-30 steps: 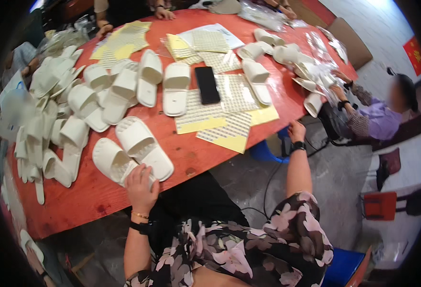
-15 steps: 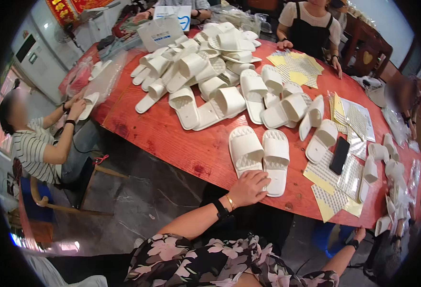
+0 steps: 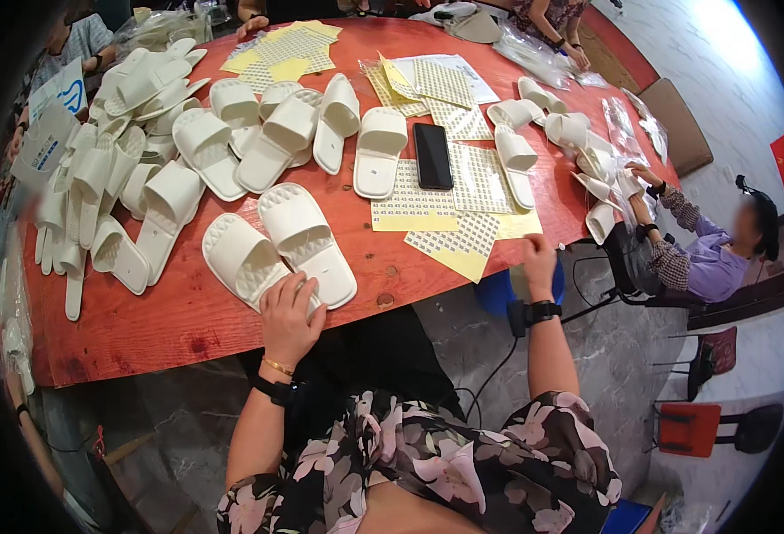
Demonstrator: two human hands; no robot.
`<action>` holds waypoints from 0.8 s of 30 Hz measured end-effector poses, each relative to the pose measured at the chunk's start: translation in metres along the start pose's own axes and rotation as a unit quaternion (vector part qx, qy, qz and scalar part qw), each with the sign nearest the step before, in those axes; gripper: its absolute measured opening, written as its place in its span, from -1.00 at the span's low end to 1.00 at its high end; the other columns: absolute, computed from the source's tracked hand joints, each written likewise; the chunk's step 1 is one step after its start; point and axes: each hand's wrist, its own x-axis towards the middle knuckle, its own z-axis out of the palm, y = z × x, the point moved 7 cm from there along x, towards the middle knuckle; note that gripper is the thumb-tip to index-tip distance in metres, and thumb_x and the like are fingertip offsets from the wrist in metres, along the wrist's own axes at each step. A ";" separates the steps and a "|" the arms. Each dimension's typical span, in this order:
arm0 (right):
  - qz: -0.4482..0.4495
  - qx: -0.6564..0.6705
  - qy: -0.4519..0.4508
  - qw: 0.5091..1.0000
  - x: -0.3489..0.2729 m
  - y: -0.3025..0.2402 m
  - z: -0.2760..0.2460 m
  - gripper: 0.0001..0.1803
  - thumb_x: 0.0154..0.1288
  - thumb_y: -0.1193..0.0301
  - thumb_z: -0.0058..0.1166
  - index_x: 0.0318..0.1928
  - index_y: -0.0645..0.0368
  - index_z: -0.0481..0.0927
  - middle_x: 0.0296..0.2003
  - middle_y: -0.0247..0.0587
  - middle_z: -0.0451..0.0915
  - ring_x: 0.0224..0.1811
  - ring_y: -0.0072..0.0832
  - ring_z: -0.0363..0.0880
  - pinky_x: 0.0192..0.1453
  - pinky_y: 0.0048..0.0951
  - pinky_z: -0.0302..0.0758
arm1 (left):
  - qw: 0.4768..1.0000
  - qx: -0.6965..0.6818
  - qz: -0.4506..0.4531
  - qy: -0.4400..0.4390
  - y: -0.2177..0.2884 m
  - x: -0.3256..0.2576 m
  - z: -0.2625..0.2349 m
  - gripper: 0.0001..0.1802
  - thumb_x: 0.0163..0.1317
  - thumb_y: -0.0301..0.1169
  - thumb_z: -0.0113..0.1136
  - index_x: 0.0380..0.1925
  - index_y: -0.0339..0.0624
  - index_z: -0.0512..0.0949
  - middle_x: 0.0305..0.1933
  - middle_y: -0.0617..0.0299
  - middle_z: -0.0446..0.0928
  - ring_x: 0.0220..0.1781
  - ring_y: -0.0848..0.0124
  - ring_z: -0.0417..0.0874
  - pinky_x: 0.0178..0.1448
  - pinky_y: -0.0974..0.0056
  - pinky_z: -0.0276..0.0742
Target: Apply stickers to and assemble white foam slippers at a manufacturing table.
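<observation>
A pair of white slippers (image 3: 276,245) lies side by side, soles up, near the front edge of the red table (image 3: 178,325). My left hand (image 3: 287,316) lies over their heel ends with its fingers curled onto them. My right hand (image 3: 539,261) is at the table's front edge, beside a yellow-backed sheet of small stickers (image 3: 454,245) and above a blue stool (image 3: 497,292). Its fingers are bent, and what they grip is hidden.
A large heap of white slippers (image 3: 116,169) covers the table's left side, with more pairs in the middle. A black phone (image 3: 432,156) lies on sticker sheets. A person in a purple top (image 3: 708,262) works at the right end; other people sit at the far side. A red stool (image 3: 690,427) stands on the floor.
The view swung left to a person in a striped top, then back to the right. My left hand has stayed on the pair of slippers and my right hand at the table edge.
</observation>
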 end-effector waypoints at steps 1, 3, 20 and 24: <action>-0.031 0.000 -0.047 0.998 -0.009 -0.029 0.014 -0.85 0.25 0.50 0.13 -0.22 0.28 0.67 -0.35 -0.04 0.69 -0.30 -0.36 0.67 -0.15 -0.37 0.56 | 1.000 0.000 -0.004 -0.001 -0.001 -0.003 -0.002 -0.51 0.06 -0.26 0.34 0.04 -0.12 0.58 0.18 0.16 0.50 0.26 0.16 0.45 0.31 0.06 0.27; -0.004 0.038 -0.123 0.992 -0.019 -0.020 0.031 -0.88 0.24 0.51 0.12 -0.24 0.28 0.66 -0.35 -0.03 0.68 -0.31 -0.30 0.67 -0.17 -0.36 0.56 | 1.000 -0.014 0.009 0.006 0.008 0.005 0.005 -0.51 0.07 -0.26 0.34 0.04 -0.12 0.58 0.18 0.16 0.51 0.26 0.17 0.45 0.30 0.06 0.28; -0.135 -0.068 -0.220 0.964 -0.039 -0.067 0.083 -0.95 0.12 0.57 0.13 -0.39 0.29 0.54 -0.40 0.03 0.54 -0.25 -0.04 0.51 -0.14 -0.11 0.44 | 0.999 -0.039 -0.011 -0.010 -0.006 -0.004 0.007 -0.49 0.10 -0.20 0.31 0.07 -0.12 0.57 0.18 0.08 0.50 0.26 0.10 0.48 0.32 0.00 0.36; -0.158 -0.057 -0.235 0.957 -0.040 -0.063 0.077 -0.95 0.09 0.63 0.05 -0.39 0.29 0.48 -0.40 0.08 0.49 -0.27 0.02 0.46 -0.15 -0.08 0.40 | 0.999 -0.034 -0.007 0.007 0.003 -0.004 0.002 -0.53 0.14 -0.18 0.29 0.05 -0.09 0.58 0.17 0.14 0.50 0.27 0.19 0.46 0.31 0.06 0.34</action>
